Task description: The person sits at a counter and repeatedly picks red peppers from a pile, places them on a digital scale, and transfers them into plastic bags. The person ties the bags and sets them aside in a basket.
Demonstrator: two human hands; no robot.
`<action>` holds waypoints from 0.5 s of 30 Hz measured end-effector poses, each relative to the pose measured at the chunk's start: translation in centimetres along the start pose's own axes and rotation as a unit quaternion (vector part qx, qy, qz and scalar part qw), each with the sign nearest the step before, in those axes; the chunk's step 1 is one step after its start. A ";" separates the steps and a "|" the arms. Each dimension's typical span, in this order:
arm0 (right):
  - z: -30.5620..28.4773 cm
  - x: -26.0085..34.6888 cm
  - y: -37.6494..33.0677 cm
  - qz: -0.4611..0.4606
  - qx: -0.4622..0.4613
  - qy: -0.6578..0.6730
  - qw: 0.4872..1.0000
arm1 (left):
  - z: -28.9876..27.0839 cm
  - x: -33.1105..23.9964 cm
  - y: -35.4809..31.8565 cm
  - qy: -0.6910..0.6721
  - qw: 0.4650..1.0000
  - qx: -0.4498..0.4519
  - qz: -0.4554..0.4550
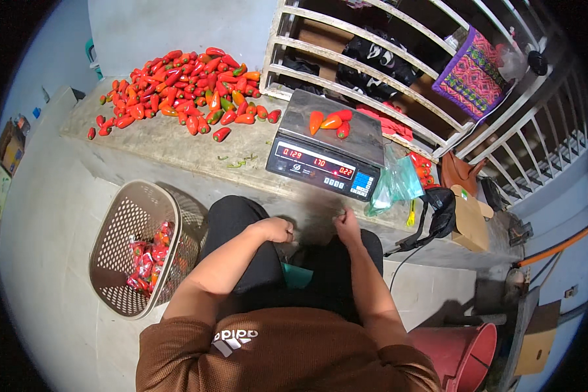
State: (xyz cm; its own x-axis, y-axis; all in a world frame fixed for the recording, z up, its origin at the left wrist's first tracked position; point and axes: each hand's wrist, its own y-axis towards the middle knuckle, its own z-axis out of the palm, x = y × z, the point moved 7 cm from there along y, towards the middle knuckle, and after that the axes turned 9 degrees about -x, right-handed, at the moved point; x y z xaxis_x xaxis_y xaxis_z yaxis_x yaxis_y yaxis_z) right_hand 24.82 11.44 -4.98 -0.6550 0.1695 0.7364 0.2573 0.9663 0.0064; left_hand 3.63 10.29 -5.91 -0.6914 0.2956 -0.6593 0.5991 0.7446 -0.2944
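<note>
Peppers point(331, 121) on the scale point(325, 147), three of them, red and orange, sit on the steel pan at the scale's far side, and that weighing looks barely begun. Each lies flat with its long axis running from the near side of the pan to the far side, tips toward the display and the person, stem ends toward the white railing point(398, 65) behind the scale; the orange middle one tilts a little to the right. Left of the scale, on the same concrete counter point(176, 147), the big heap of peppers point(183, 88) waits, pointing every which way, so most of the sorting seems still ahead. Below and to the left of the scale, on the floor, the beige plastic basket point(121, 261) already holds a few small packed bags of red peppers point(147, 258), so by my read some batches are done. Just right of the scale a bundle of clear greenish plastic bags point(395, 186) lies ready. Now the hands: both are down in the lap, just below the scale's front edge. The left hand point(276, 230) is curled, fingers pressed together, and the right hand point(346, 225) has its fingers drawn in as if pinching something thin; what it is I can't make out. A teal scrap point(297, 276) shows on the lap beneath them.
</note>
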 end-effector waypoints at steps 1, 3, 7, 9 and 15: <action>-0.6 -0.6 0.1 0.009 -0.021 0.014 1.000 | 0.1 0.0 0.1 -0.004 1.000 -0.001 0.003; -1.1 -2.4 0.4 0.027 -0.063 0.043 0.997 | 0.4 0.2 0.4 -0.011 1.000 -0.003 0.010; -0.3 -4.7 1.5 0.027 -0.063 0.085 0.994 | 0.3 -0.1 0.2 -0.008 1.000 0.006 0.006; -0.4 -5.6 2.3 0.008 -0.087 0.070 0.994 | 0.3 -0.3 0.3 0.012 1.000 0.014 0.012; -2.1 -3.2 3.2 0.054 -0.103 -0.005 0.993 | 0.4 0.1 0.1 -0.004 1.000 0.024 -0.001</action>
State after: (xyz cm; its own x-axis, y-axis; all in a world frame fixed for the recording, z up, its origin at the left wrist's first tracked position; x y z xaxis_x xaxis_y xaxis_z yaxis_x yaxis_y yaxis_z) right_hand 29.26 13.63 -5.92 -0.6220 0.2736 0.7337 0.4658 0.8824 0.0659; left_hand 3.78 10.19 -6.33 -0.6899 0.2890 -0.6637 0.6159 0.7162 -0.3283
